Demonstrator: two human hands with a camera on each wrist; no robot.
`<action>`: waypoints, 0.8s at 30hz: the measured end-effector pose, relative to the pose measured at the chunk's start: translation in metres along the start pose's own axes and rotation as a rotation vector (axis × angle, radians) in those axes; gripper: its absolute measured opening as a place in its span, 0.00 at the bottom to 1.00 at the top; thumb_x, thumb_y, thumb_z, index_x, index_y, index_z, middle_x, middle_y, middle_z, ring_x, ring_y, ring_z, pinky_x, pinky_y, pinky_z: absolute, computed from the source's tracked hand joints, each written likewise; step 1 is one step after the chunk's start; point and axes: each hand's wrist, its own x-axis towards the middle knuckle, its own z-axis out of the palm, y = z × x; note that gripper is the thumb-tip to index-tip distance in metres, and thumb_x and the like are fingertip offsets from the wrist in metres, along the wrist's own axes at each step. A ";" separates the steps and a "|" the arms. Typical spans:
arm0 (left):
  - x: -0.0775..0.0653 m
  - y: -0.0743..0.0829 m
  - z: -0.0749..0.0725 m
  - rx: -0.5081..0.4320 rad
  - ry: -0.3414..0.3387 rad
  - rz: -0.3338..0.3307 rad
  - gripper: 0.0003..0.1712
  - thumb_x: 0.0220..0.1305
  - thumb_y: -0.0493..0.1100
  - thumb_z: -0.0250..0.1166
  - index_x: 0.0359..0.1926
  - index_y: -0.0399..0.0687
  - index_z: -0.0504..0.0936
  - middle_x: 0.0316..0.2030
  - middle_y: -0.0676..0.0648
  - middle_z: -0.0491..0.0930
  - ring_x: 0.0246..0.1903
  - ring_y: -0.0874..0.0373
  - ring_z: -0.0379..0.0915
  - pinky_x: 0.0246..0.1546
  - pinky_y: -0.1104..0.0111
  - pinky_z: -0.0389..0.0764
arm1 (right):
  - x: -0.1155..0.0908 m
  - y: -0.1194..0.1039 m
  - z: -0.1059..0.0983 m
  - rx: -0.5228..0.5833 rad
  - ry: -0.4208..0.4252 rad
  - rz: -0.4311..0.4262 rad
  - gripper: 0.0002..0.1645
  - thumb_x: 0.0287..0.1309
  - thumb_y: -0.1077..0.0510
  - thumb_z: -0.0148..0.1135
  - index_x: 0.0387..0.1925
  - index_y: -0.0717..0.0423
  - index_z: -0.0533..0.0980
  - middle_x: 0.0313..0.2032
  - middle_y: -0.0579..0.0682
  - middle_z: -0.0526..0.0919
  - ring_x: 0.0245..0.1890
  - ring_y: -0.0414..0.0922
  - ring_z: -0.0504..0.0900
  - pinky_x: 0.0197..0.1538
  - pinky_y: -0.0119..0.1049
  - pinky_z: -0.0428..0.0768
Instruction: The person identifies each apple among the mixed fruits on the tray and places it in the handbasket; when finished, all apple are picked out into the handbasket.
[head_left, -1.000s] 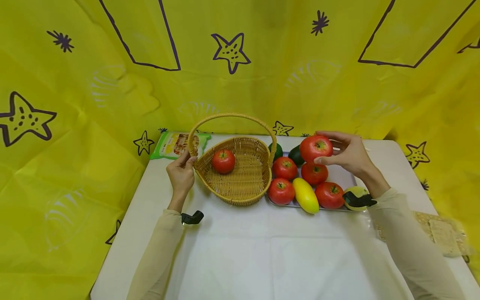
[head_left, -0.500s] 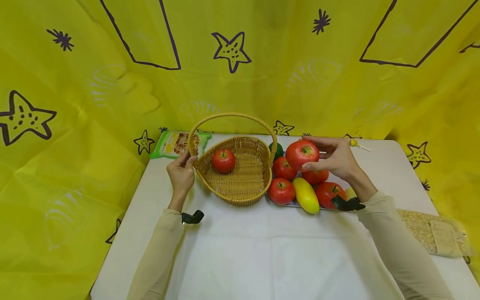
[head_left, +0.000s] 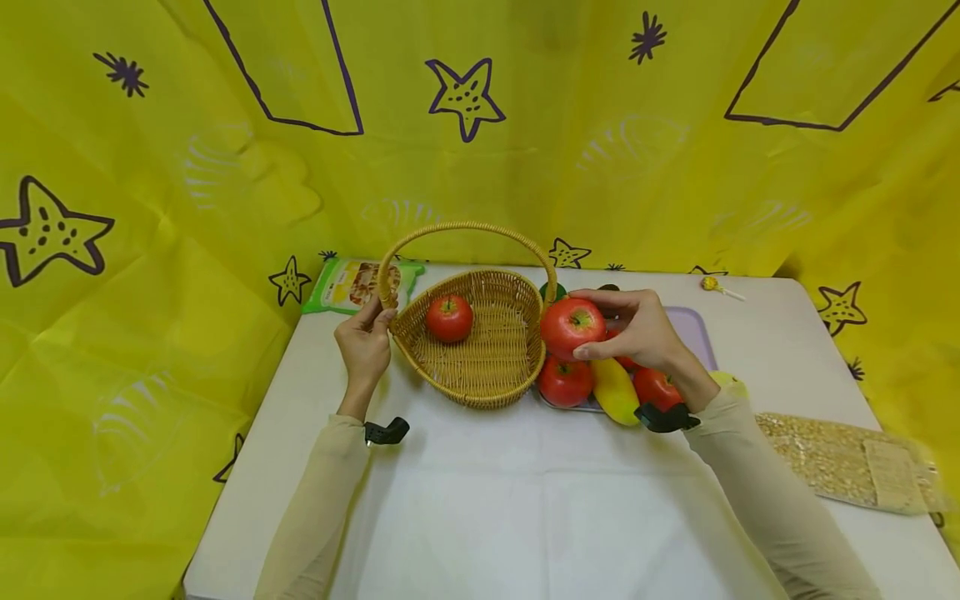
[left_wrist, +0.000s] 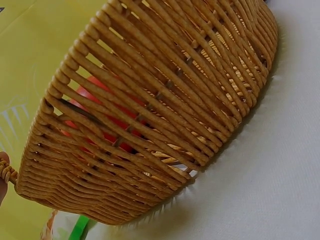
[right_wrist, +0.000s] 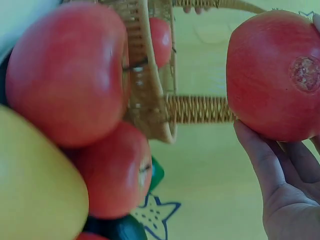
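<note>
Yellow drapes around a white table suggest a booth.

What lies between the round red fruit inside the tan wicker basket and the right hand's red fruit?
In the head view, the basket: its bare woven floor, then right wall.

Green packet at the bench's far-left corner, lollipop near its far edge, bag near its right edge.

a red fruit shows through gaps in the wicker basket
</note>
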 end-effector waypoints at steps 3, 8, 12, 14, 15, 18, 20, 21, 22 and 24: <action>0.001 -0.001 0.000 -0.004 0.003 -0.004 0.20 0.63 0.24 0.61 0.57 0.26 0.76 0.45 0.28 0.81 0.39 0.59 0.85 0.44 0.77 0.84 | 0.003 0.000 0.010 0.005 -0.018 -0.017 0.41 0.36 0.68 0.82 0.58 0.58 0.79 0.53 0.52 0.84 0.44 0.47 0.87 0.47 0.39 0.88; 0.003 0.000 0.001 -0.007 0.008 -0.012 0.20 0.63 0.24 0.63 0.56 0.25 0.76 0.47 0.28 0.80 0.39 0.67 0.84 0.43 0.77 0.84 | 0.009 -0.001 0.024 0.037 -0.056 -0.035 0.43 0.35 0.68 0.83 0.59 0.58 0.79 0.53 0.54 0.84 0.46 0.48 0.87 0.48 0.40 0.88; 0.004 0.001 0.002 -0.008 0.008 -0.014 0.20 0.62 0.24 0.64 0.56 0.26 0.76 0.48 0.28 0.80 0.40 0.60 0.85 0.43 0.76 0.85 | 0.013 -0.003 0.034 0.057 -0.078 -0.029 0.43 0.36 0.68 0.82 0.60 0.58 0.78 0.54 0.55 0.84 0.48 0.48 0.86 0.48 0.41 0.87; 0.004 0.002 0.002 -0.015 0.009 -0.014 0.21 0.62 0.24 0.63 0.56 0.25 0.76 0.48 0.28 0.80 0.40 0.58 0.85 0.43 0.76 0.85 | 0.015 -0.003 0.039 0.059 -0.083 -0.033 0.43 0.36 0.67 0.82 0.60 0.58 0.78 0.54 0.57 0.84 0.49 0.48 0.86 0.49 0.41 0.87; 0.004 0.002 0.002 -0.018 0.006 -0.013 0.21 0.62 0.24 0.63 0.56 0.26 0.76 0.48 0.27 0.80 0.40 0.58 0.85 0.43 0.75 0.85 | 0.016 -0.003 0.042 0.061 -0.086 -0.034 0.43 0.36 0.67 0.82 0.60 0.58 0.78 0.54 0.57 0.83 0.49 0.49 0.86 0.49 0.41 0.87; 0.003 0.001 0.002 -0.030 0.008 -0.017 0.21 0.62 0.23 0.63 0.56 0.26 0.76 0.48 0.27 0.80 0.39 0.61 0.85 0.43 0.75 0.85 | 0.021 -0.004 0.051 0.059 -0.097 -0.037 0.42 0.36 0.65 0.83 0.59 0.55 0.79 0.54 0.56 0.84 0.49 0.48 0.85 0.51 0.42 0.87; 0.003 0.000 0.002 -0.031 0.007 -0.020 0.21 0.62 0.23 0.63 0.57 0.26 0.76 0.48 0.27 0.80 0.39 0.62 0.85 0.43 0.75 0.85 | 0.025 -0.004 0.058 0.056 -0.107 -0.033 0.42 0.36 0.64 0.83 0.59 0.52 0.79 0.53 0.55 0.84 0.49 0.48 0.85 0.51 0.42 0.87; 0.003 0.000 0.001 -0.036 0.007 -0.020 0.21 0.61 0.23 0.63 0.57 0.26 0.76 0.47 0.27 0.80 0.39 0.61 0.85 0.43 0.75 0.85 | 0.028 -0.004 0.061 0.050 -0.112 -0.033 0.42 0.36 0.64 0.83 0.59 0.52 0.79 0.53 0.55 0.84 0.49 0.48 0.85 0.51 0.42 0.87; 0.003 0.000 0.001 -0.042 0.009 -0.021 0.21 0.61 0.23 0.63 0.57 0.26 0.76 0.47 0.27 0.80 0.39 0.59 0.86 0.43 0.75 0.85 | 0.030 -0.004 0.065 0.045 -0.118 -0.032 0.42 0.37 0.63 0.83 0.60 0.51 0.79 0.53 0.54 0.84 0.49 0.47 0.85 0.51 0.42 0.87; 0.003 -0.001 0.001 -0.046 0.003 -0.015 0.21 0.61 0.23 0.63 0.57 0.26 0.76 0.47 0.27 0.80 0.40 0.52 0.86 0.43 0.74 0.86 | 0.034 -0.005 0.071 0.035 -0.130 -0.025 0.43 0.38 0.62 0.83 0.61 0.50 0.78 0.54 0.53 0.84 0.49 0.47 0.85 0.52 0.42 0.86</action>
